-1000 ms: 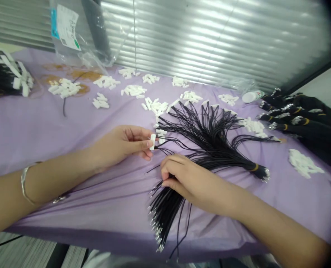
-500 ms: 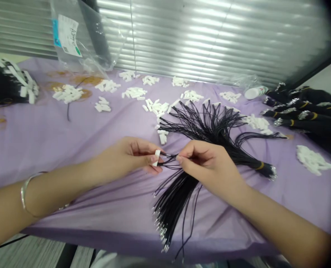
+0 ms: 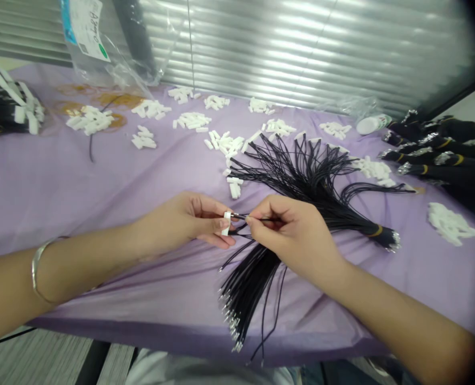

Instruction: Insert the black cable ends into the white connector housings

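Note:
Between thumb and fingers my left hand (image 3: 205, 220) pinches a small white connector housing (image 3: 226, 223), with black wires running out of its right side. My right hand (image 3: 289, 224) is closed on a thin black wire (image 3: 240, 216), whose metal-tipped end points at the housing and is very near it. Whether the tip has entered the housing is too small to tell. Below my right hand a bundle of loose black wires (image 3: 249, 289) fans down to bare metal terminals. Behind it lies a banded bundle of black wires (image 3: 321, 187), several of its ends fitted with white housings.
Several piles of white housings (image 3: 225, 143) dot the purple cloth (image 3: 173, 166). Banded black wire bundles (image 3: 441, 147) lie at the right, near a white-capped bottle (image 3: 369, 124). A clear labelled bag (image 3: 113, 53) stands against the blinds; more housed wires (image 3: 10, 101) lie far left.
My right hand has moved left toward the housing, bringing one wire's tip close to it. My left hand keeps its pinch. The whole view has shifted slightly.

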Tool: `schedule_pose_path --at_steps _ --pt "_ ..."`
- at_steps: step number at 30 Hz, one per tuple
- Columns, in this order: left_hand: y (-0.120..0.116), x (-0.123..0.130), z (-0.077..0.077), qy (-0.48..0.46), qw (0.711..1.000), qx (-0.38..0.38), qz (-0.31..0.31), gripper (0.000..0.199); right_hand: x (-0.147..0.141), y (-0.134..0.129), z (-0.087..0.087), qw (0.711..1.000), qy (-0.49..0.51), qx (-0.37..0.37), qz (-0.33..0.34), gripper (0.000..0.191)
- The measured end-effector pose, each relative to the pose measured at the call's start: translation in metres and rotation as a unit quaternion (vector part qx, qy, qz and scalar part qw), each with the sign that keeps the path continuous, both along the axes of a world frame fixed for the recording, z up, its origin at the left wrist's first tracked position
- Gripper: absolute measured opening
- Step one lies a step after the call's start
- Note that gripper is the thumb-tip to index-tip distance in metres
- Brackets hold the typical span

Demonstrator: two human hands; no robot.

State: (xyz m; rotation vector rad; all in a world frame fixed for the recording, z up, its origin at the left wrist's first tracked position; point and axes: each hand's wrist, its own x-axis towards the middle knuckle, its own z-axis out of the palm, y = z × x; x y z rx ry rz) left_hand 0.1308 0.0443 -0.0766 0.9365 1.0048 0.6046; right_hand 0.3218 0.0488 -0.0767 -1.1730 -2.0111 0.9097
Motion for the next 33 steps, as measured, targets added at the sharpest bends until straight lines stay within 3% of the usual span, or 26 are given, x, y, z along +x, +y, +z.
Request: schedule_pose_path --at_steps 10,13,17,20,22,26,33 --pt "0.0 0.0 -0.001 0.025 0.999 0.01 -0.016 0.008 -0.002 0.002 -0.007 0.997 -0.007 0.074 0.034 0.007" --pt "0.0 -0.001 -0.001 0.022 0.999 0.013 -0.024 0.008 -0.002 0.003 -0.005 0.997 0.001 0.067 0.036 0.008" --pt "0.001 0.0 -0.002 -0.021 1.0 0.01 0.002 0.02 0.003 0.007 0.002 0.997 0.047 0.056 0.006 0.006" --pt "0.0 0.001 -0.004 -0.031 0.999 0.013 0.025 0.031 0.008 0.008 0.009 0.988 0.057 0.137 -0.031 0.005" --pt "0.0 0.0 -0.004 -0.03 0.999 0.018 0.022 0.021 0.009 0.008 0.012 0.984 0.025 0.175 -0.013 0.004" --pt "0.0 -0.002 -0.003 -0.025 1.0 0.016 0.01 0.011 0.008 0.008 0.011 0.982 -0.038 0.174 0.065 0.011" --pt "0.0 -0.001 0.0 -0.017 1.0 0.006 0.0 0.007 0.006 0.008 0.004 0.977 -0.047 0.187 0.088 0.013"
